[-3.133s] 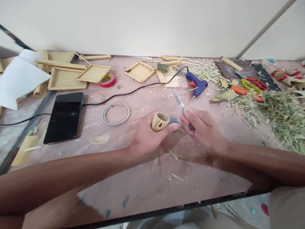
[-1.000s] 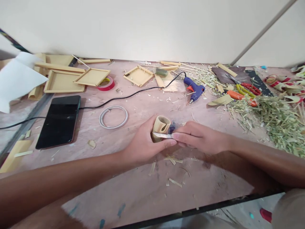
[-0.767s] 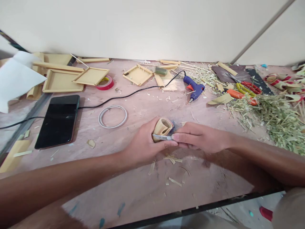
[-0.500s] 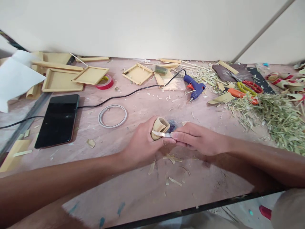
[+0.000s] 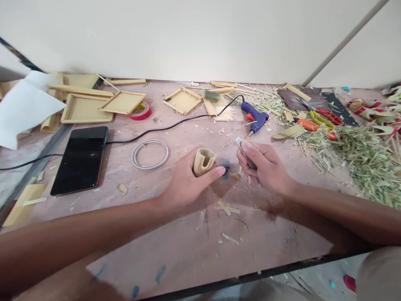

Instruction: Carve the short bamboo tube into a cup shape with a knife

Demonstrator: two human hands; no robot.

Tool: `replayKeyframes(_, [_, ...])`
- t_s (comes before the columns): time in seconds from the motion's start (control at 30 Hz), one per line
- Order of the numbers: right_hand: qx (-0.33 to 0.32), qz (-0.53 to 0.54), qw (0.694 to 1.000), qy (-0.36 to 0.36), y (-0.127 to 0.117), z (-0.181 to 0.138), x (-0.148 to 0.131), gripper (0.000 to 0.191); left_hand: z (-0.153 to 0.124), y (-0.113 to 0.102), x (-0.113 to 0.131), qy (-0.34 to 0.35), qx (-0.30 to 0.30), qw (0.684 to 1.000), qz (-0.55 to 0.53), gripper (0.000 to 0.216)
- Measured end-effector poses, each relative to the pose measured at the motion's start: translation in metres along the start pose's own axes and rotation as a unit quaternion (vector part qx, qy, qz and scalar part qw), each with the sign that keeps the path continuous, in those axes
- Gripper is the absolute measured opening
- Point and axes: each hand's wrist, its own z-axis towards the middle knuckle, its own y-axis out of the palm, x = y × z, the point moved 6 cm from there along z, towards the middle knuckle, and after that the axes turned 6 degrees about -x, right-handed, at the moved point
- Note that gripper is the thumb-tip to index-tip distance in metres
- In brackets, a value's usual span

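Observation:
My left hand is closed round a short hollow bamboo piece with a notch cut into its rim, held just above the pink table. My right hand grips a small knife, its end pointing up and away, a hand's width right of the bamboo piece. Bamboo shavings lie on the table below both hands. A dark smudge marks the table between them.
A black phone on a cable lies at left, a grey tape ring beside it. Bamboo trays and red tape sit at back left. A blue glue gun, scissors and a heap of green shavings lie at right.
The knife blade lay against the bamboo piece's side; my right hand has pulled it off to the right and turned it upward. My left hand has shifted the piece slightly left.

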Motion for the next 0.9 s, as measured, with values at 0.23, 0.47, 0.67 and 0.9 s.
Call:
replayKeyframes(0.23, [-0.097,-0.038,0.995,-0.008,0.001,0.004,0.006,0.058,-0.004,0.004,-0.006,0.030,-0.074,0.992,-0.094,0.014])
replayKeyframes(0.47, [-0.149,-0.117,0.979,-0.070,-0.005,0.004,-0.013,0.053,-0.008,0.012,-0.003,0.089,-0.100,0.991,-0.001,0.020])
replayKeyframes(0.67, [-0.133,-0.244,0.959,-0.052,-0.015,-0.021,-0.023,0.047,-0.010,0.008,0.010,0.104,-0.157,0.978,0.092,0.020])
replayKeyframes(0.9, [-0.051,-0.342,0.935,-0.084,-0.017,-0.045,-0.024,0.043,-0.002,0.003,0.007,0.094,-0.198,0.961,0.166,0.014])
